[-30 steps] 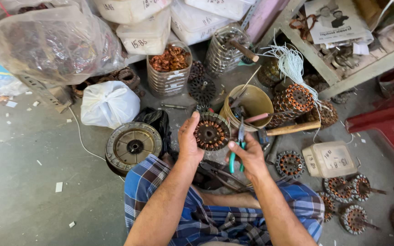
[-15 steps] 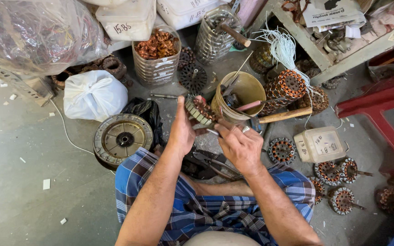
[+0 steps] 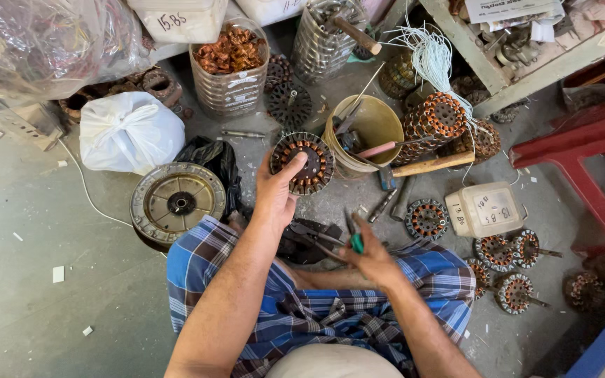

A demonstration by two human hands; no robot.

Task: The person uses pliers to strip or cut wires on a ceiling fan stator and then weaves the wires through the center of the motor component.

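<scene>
Gripping a round copper-wound stator (image 3: 302, 162) in the left hand (image 3: 274, 192), a seated worker lifts it over the floor (image 3: 36, 231), near a yellow bucket (image 3: 371, 129). Right hand (image 3: 371, 255) closes on green-handled pliers (image 3: 353, 234) above the lap; stripping the windings appears underway, and bringing the pliers to the coil likely comes next.

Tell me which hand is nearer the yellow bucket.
Left. The left hand holds a round copper-wound coil right beside the yellow bucket; the right hand grips green-handled pliers lower down, nearer the lap.
</scene>
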